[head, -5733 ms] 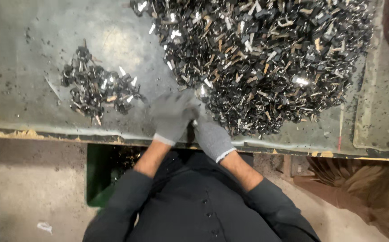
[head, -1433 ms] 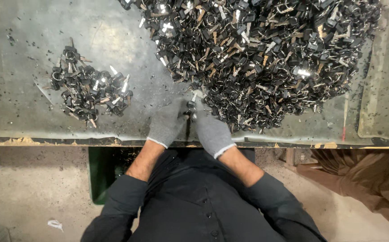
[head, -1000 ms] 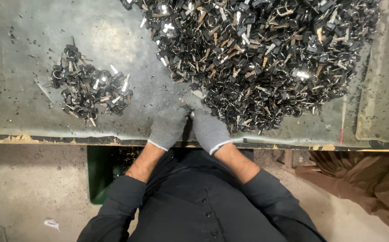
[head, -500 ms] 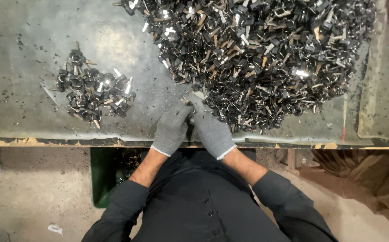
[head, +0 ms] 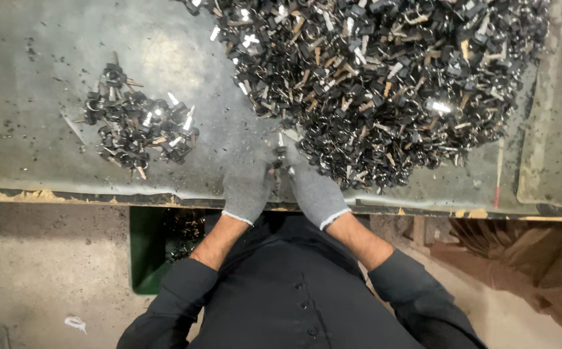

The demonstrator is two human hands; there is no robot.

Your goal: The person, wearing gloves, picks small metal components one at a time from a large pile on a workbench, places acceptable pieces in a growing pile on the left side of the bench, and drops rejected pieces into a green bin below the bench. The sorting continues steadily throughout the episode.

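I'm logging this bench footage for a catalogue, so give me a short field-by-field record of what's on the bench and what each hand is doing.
Surface: worn grey metal bench
Large pile: dark and silver small metal parts, upper right
Small pile: similar parts, apart at left
Left hand: grey glove, fingertips on a small part
Right hand: grey glove, touching the same part at the large pile's edge
Below bench: green bin on the floor
Clothing: dark long-sleeved shirt
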